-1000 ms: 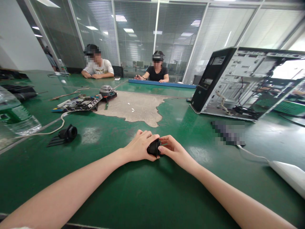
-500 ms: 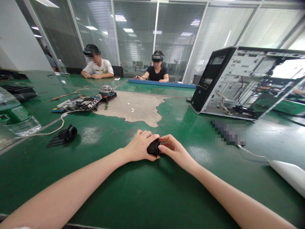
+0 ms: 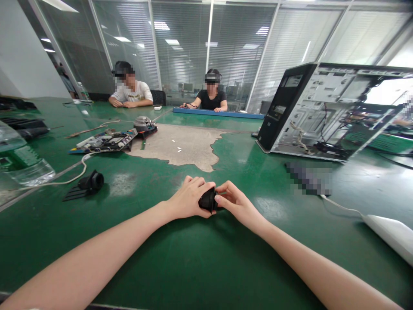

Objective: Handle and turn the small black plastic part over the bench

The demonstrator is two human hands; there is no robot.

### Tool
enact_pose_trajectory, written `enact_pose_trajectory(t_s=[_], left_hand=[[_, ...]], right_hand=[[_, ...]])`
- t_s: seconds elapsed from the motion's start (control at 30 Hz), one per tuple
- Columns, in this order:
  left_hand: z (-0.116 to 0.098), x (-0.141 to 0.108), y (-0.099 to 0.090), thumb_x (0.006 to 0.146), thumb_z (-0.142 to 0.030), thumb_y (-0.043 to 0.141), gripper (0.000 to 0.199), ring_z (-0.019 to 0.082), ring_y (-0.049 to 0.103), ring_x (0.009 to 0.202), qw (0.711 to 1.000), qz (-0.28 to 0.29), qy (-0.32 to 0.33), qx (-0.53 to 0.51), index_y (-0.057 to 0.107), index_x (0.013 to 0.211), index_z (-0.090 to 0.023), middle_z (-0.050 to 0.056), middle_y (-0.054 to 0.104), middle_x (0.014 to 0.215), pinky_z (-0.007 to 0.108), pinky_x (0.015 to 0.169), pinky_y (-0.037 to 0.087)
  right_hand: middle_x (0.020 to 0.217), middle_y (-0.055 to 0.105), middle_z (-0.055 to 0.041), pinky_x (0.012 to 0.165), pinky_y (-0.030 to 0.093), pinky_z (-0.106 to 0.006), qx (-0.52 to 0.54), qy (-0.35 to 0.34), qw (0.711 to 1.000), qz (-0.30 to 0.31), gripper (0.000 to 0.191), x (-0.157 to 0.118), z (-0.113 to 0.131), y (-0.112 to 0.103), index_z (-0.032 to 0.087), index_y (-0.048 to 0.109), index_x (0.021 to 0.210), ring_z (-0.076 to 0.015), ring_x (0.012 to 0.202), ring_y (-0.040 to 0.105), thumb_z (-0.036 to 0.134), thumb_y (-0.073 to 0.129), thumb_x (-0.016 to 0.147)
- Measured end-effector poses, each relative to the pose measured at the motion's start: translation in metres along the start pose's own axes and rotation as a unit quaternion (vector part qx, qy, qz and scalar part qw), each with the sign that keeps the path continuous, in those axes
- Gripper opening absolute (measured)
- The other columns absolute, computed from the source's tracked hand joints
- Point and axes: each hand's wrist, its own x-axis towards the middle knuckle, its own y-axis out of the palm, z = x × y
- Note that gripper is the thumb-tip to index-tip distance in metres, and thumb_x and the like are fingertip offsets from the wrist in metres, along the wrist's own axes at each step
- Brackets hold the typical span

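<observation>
Between my hands is a small round black part [image 3: 207, 200] with a flange, perhaps plastic; its exact kind I cannot tell. My left hand [image 3: 190, 197] wraps round it from the left, thumb and fingers closed on its body. From the right, my right hand [image 3: 235, 199] pinches the part's right end with thumb and fingertips. The part is held low over the green table [image 3: 180, 262], and its underside is hidden. To the left lies another black part [image 3: 92, 182] with a round end and a slatted flat piece.
An opened computer case [image 3: 309, 112] stands at right, near a white device [image 3: 390, 234] with a cable. Left are a circuit board [image 3: 106, 141], a metal-topped component [image 3: 144, 125] and a water bottle [image 3: 24, 157]. Two people sit across, behind a blue bar [image 3: 219, 113].
Both hands keep their hold on the black part with almost no visible movement. The whole view has shifted very slightly.
</observation>
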Motion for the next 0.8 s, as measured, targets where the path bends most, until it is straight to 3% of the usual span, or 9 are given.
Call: enact_pose_trajectory(t_s=[0.17,0.33,0.5,0.8], left_hand=[[0.0004,0.0003,0.0012,0.059,-0.05,0.059,0.061,0.022,0.046,0.085,1.0,-0.002,-0.003,-0.004,0.042,0.109,-0.02,0.005,0.05,0.093,0.034,0.075,0.028],[0.0008,0.0005,0.0019,0.06,-0.048,0.059,0.058,0.022,0.046,0.084,1.0,-0.003,-0.004,-0.003,0.042,0.109,-0.021,0.004,0.049,0.092,0.033,0.074,0.028],[0.0008,0.0008,0.001,0.059,-0.051,0.059,0.061,0.022,0.046,0.085,1.0,-0.001,-0.001,0.001,0.042,0.109,-0.021,0.005,0.05,0.092,0.034,0.074,0.028],[0.0012,0.0005,0.0027,0.06,-0.049,0.059,0.06,0.021,0.046,0.085,1.0,-0.005,-0.003,-0.007,0.041,0.109,-0.02,0.004,0.05,0.092,0.033,0.074,0.028]], right_hand=[[0.088,0.055,-0.0015,0.072,0.048,-0.031,-0.014,0.008,1.0,0.02,0.023,-0.0012,-0.0014,-0.0001,0.02,0.046,0.09,-0.0128,0.078,0.056,0.036,0.054,0.076],[0.096,0.053,-0.0011,0.072,0.049,-0.031,0.006,-0.01,0.999,0.038,0.025,-0.0051,0.0039,-0.0023,0.021,0.045,0.086,-0.0161,0.09,0.056,0.031,0.062,0.07],[0.083,0.055,0.0004,0.07,0.048,-0.03,-0.011,-0.009,1.0,0.003,0.017,-0.0007,0.0016,-0.0021,0.02,0.047,0.083,-0.0135,0.078,0.056,0.034,0.055,0.076],[0.094,0.053,-0.0011,0.072,0.049,-0.03,0.0,-0.007,0.999,0.038,0.023,-0.0041,0.0028,-0.0026,0.021,0.046,0.089,-0.0139,0.083,0.057,0.028,0.06,0.073]])
